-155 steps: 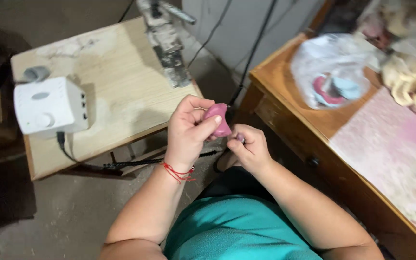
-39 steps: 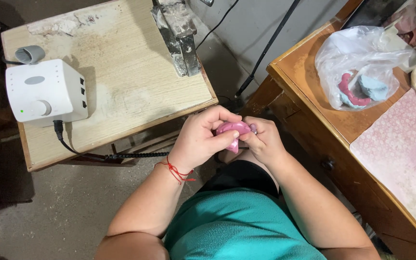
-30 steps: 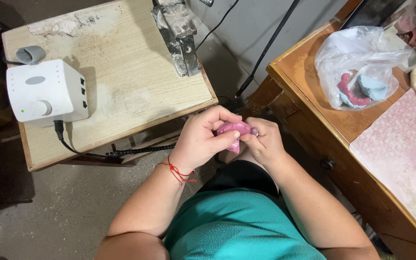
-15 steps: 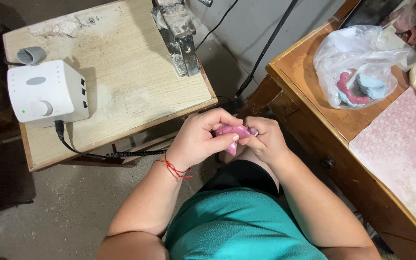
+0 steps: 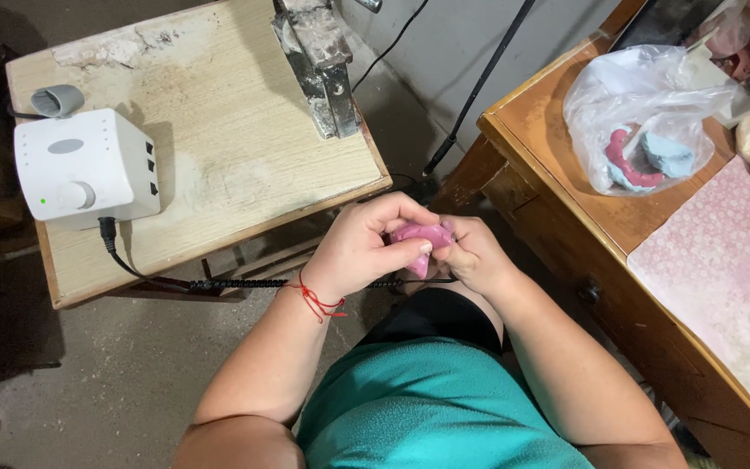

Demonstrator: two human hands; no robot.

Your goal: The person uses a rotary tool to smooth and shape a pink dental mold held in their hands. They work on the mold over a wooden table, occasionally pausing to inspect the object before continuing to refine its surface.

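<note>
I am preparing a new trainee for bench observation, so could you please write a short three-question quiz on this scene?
1. True or false: both hands hold the pink piece.
2. What sits on the small wooden table at its left end? A) a white control box with a knob B) a kettle C) a laptop
3. Fill in: the clear plastic bag lies on the ___ desk.

Key
1. True: left hand and right hand pinch it together over the lap.
2. A, the white control box.
3. Wooden desk, to the right.
</note>
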